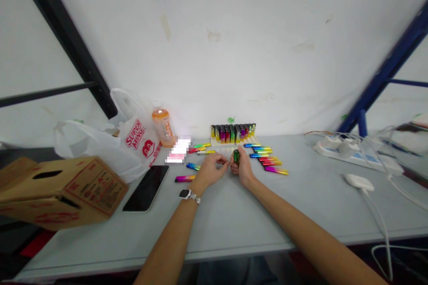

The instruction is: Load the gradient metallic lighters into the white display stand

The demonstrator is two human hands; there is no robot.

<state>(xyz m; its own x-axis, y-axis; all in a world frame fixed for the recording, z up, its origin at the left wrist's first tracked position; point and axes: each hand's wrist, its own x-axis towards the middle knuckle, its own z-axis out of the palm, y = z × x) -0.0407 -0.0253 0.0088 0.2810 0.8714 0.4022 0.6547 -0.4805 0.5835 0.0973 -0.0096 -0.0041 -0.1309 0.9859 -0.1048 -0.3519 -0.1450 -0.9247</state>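
My right hand (pixel 243 167) is wrapped round a green lighter (pixel 236 156), held upright with its top showing above the fingers. Just to its left, my left hand (pixel 214 169) hovers low over the table with loosely bent fingers and the thumb apart; nothing shows in it. Behind both hands, a white rack (pixel 217 141) holds rows of upright, shiny lighters (pixel 233 133) with dark tops. Several loose lighters (pixel 267 158) lie in a slanted column right of my right hand. More loose lighters (pixel 185 178) lie left of my left hand, some partly hidden by it.
On the left stand a cardboard box (pixel 93 191), a white plastic bag (pixel 133 147) and an orange drink bottle (pixel 162 124). A phone (pixel 146 188) lies before them, near a blurred white item (pixel 179 150). At right are a power strip (pixel 361 156) and a white charger (pixel 359 182) with cables.
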